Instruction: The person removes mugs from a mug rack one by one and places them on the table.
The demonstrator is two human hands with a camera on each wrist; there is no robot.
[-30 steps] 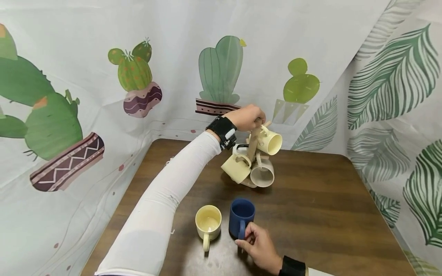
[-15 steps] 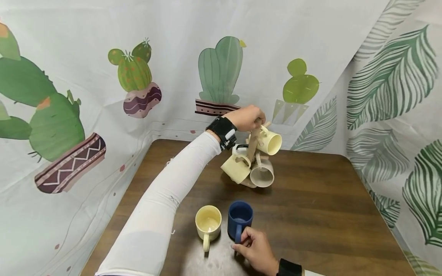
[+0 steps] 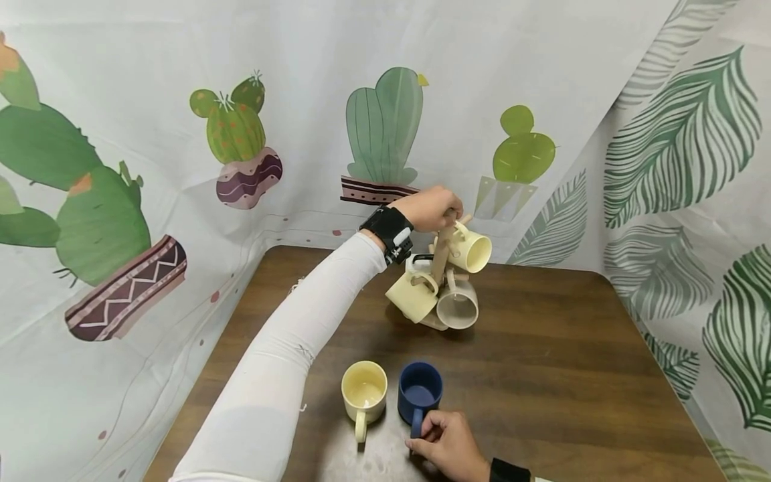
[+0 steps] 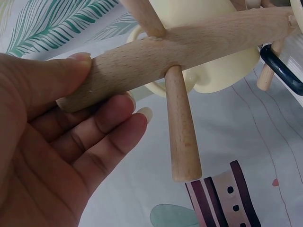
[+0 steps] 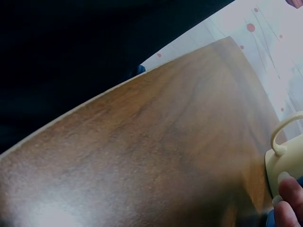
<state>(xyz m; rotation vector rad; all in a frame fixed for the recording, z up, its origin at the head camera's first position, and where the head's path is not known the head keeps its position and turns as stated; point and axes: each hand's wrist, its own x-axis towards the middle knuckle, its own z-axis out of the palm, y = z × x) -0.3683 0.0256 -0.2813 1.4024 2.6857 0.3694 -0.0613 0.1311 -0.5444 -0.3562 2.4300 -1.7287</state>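
Note:
My left hand (image 3: 429, 207) grips the top of the wooden mug tree (image 3: 442, 253). In the left wrist view, the thumb lies on one side of its post (image 4: 128, 66) and curled fingers on the other. On the tabletop nearer me stands a dark blue mug (image 3: 419, 395), upright, its handle toward me. My right hand (image 3: 448, 445) pinches that handle between thumb and fingers. Just left of it a pale yellow mug (image 3: 364, 395) stands upright, handle also toward me. Only fingertips (image 5: 289, 203) of the right hand show in the right wrist view, by the yellow mug.
On the tree hang an upper yellow mug (image 3: 474, 252), a lower yellow mug (image 3: 412, 296), a beige mug (image 3: 458, 309) and a white mug with a black handle (image 3: 417, 264), partly hidden. The brown table (image 3: 554, 375) meets a cactus-print cloth (image 3: 301, 100) behind.
The blue mug has slid a little toward me and slightly left, with my right hand on its handle. The left hand stays on the mug tree.

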